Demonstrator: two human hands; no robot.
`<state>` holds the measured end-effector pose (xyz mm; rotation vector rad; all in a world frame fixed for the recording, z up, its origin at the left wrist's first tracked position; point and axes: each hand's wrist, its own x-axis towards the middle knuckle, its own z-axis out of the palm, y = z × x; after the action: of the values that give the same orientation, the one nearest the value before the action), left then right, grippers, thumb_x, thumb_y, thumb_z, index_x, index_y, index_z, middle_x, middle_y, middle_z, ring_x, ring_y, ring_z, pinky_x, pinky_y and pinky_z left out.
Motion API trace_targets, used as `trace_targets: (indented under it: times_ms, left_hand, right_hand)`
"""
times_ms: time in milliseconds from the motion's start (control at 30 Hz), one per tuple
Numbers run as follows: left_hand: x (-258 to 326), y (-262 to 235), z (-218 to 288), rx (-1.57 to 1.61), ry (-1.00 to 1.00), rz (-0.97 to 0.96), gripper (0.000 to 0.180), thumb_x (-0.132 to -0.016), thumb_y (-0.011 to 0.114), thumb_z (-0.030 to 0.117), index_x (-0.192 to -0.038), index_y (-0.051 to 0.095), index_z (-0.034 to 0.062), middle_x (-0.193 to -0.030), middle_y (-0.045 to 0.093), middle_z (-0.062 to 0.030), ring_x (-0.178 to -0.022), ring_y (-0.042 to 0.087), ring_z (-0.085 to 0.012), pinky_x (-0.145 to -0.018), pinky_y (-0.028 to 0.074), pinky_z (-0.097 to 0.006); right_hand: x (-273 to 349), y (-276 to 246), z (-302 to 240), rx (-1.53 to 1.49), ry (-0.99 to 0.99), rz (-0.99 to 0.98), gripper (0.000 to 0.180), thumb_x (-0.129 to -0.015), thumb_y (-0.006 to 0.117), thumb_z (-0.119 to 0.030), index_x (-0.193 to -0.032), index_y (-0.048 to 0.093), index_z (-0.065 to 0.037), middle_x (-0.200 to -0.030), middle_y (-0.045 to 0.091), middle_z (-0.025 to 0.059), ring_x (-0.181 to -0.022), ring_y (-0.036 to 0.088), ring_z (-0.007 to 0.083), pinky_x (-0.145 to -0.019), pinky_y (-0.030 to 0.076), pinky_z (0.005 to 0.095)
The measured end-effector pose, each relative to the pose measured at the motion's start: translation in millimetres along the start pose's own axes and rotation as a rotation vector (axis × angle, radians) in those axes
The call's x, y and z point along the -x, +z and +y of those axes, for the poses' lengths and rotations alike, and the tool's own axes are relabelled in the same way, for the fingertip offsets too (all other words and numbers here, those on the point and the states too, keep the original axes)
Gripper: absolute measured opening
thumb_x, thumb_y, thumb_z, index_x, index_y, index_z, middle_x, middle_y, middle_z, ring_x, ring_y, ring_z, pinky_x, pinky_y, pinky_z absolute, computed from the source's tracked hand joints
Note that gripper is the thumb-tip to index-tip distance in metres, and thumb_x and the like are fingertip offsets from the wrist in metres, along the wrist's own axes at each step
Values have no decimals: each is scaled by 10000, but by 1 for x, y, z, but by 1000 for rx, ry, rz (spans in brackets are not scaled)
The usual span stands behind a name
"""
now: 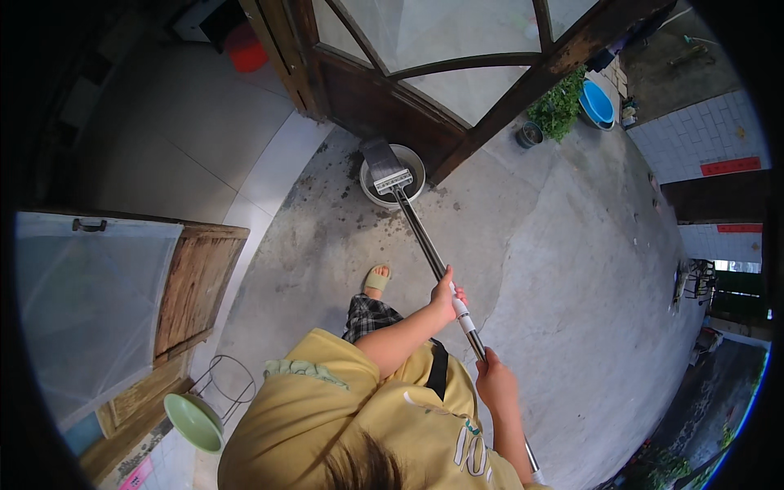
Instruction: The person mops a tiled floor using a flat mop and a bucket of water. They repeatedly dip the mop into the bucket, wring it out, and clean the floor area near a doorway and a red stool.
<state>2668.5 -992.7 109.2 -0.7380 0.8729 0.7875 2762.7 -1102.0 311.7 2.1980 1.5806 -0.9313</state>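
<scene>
Both my hands are closed around the metal pole of a mop [422, 236]. My left hand [446, 296] grips it farther out, just above a white sleeve on the pole. My right hand [496, 381] is wrapped round it nearer my body. At the far end, the white mop head [393, 180] with its dark grey flat pad lies over a round white bucket [417, 160]. The pad reaches across the bucket's left side and covers part of its inside. Dark wet spots mark the concrete around the bucket.
A brown wooden door with glass [392, 104] stands right behind the bucket. Another door [200, 286] is at the left, near a green basin [194, 423] and a wire stand [233, 377]. Potted plants [560, 108] and a blue basin [597, 101] sit far right.
</scene>
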Motion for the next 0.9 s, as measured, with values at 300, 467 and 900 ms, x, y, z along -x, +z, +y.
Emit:
trace_targets:
  times_ms: [300,467,900]
  left_hand:
    - [-32,-5,30,-36,-15,-60,472,-764,679,457,-625,351,148,-516,328,49,-406,329,-75,-413,324,-245]
    - [-19,20,32,-274,135,222,422,-808,648,411,-675,397,99,-518,369,5,-414,378,-121,-419,370,-299]
    - [-8,36,15,-695,498,340,274,-939,410,237,-868,476,-20,-687,511,-94,-472,523,-184,-406,507,-356]
  right_hand:
    - [5,2,-17,107,-24,12,384,-879,490,-225,-1239,475,-90,-787,620,185,-709,605,363,-622,473,440]
    - [0,8,-7,24,-67,70,392,-872,510,-212,-1245,469,-99,-803,614,188,-720,601,365,-630,475,438]
    - [-6,-16,-24,60,-46,118,377,-852,541,-210,-1223,517,-144,-753,614,154,-694,600,352,-607,468,434]
